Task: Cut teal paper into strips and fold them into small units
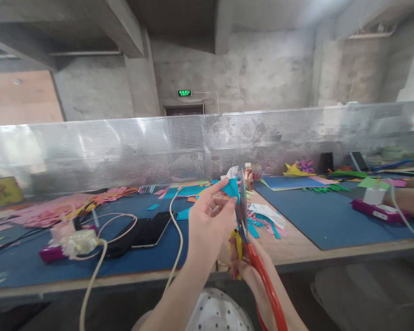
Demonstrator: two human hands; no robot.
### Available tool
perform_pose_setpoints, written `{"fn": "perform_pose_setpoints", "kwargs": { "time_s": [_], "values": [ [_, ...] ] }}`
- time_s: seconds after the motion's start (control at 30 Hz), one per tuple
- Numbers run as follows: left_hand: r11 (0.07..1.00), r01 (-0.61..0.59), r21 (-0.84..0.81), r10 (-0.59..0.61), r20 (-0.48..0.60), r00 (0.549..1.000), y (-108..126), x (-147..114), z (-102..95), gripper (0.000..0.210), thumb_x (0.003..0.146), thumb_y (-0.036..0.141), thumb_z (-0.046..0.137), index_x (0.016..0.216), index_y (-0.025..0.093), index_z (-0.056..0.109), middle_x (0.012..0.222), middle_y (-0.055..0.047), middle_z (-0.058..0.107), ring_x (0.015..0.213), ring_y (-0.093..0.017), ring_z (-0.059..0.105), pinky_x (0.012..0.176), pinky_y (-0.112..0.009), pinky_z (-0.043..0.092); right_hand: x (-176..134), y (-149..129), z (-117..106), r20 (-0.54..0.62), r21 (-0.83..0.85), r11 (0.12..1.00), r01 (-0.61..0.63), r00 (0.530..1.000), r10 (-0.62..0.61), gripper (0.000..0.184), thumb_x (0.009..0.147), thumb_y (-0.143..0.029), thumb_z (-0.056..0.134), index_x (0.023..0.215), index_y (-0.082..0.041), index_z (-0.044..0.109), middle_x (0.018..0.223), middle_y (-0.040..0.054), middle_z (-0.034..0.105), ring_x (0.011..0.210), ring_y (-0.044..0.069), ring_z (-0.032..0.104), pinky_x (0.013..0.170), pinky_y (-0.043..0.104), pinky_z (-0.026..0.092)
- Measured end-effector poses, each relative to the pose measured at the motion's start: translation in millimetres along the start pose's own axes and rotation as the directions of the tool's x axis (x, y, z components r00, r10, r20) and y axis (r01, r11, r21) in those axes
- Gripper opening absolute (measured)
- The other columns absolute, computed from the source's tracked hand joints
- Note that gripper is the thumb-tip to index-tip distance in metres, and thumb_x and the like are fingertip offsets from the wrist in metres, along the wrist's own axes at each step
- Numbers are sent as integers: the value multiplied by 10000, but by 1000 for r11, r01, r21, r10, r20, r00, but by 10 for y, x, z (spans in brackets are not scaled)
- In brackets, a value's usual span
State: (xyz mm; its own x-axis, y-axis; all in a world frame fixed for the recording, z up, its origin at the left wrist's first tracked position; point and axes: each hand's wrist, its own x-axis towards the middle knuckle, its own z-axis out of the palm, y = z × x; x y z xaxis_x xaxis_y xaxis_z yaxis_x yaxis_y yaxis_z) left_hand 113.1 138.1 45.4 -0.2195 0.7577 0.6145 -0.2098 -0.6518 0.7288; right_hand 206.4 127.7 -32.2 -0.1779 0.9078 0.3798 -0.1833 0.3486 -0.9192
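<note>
The work looks partway through: cut blue strips (253, 231) and mixed scraps lie on the table (300, 243), while the blue paper (232, 186) in the left hand (207, 220) does not seem finished. How much of it is left to cut, I cannot tell. That paper is held up above the table, right beside the scissors' blades. The left hand is nearly closed, pinching it between thumb and fingers. The right hand (250, 271) is wrapped around the scissors (243, 218), mostly hidden behind them; a yellow item (238, 250) by that hand is unclear.

Counted, there is one pair of scissors, one blue paper in hand, one crumpled white paper (267, 215) to the right, and two purple power strips, one at left (50, 251) and one at right (377, 212). The scraps are too many and too overlapped to count.
</note>
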Motion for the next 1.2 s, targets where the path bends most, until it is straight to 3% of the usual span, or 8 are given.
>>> {"fn": "perform_pose_setpoints", "kwargs": {
  "time_s": [0.4,0.9,1.2],
  "values": [
    [999,31,-26,-32,-21,999,9,-24,32,371,652,196,634,1019,214,583,732,10,600,684,-84,537,683,-215,452,-3,-62,35,-33,-32,999,-4,999,3,225,562,-106,469,775,-176,473,585,-29,466,509,104,446,474,183,365],
    [998,1,-65,-2,-18,1000,-6,-52,35,360,663,169,634,1014,236,586,740,22,589,648,-56,519,626,-165,442,-14,13,86,-68,3,1000,20,997,-20,244,569,-159,484,810,-181,453,582,-42,450,452,93,422,429,198,354],
    [997,-21,-77,19,-17,1000,0,-66,47,343,670,127,618,992,242,594,706,30,576,617,-45,516,589,-140,446,-58,-8,129,-164,-24,999,-26,986,22,274,571,-149,472,842,-183,452,544,-66,383,410,78,398,407,199,345]
  ]
}}
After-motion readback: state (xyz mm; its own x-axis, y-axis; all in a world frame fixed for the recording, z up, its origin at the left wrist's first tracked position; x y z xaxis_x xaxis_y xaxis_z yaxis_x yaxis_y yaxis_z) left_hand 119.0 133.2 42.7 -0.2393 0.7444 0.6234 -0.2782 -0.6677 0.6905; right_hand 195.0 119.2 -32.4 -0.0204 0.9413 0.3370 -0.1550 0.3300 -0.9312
